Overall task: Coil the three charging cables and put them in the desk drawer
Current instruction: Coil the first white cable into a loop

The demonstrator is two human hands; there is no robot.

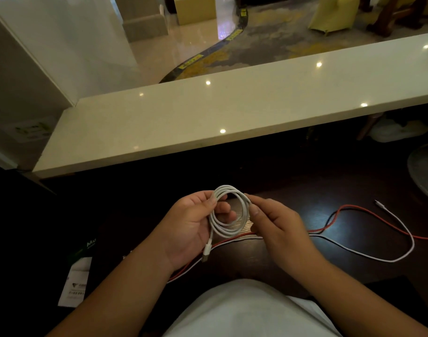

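Now white cable (pixel 228 215) in neat round coil, plug dangling.

White cable (pixel 228 212) wound into a round coil of several loops, held upright above the dark desk (pixel 293 190), one plug end hanging down at lower left. Red cable (pixel 354 207) and second white cable (pixel 402 227) lie uncoiled on the desk, running side by side then curving off to the right.
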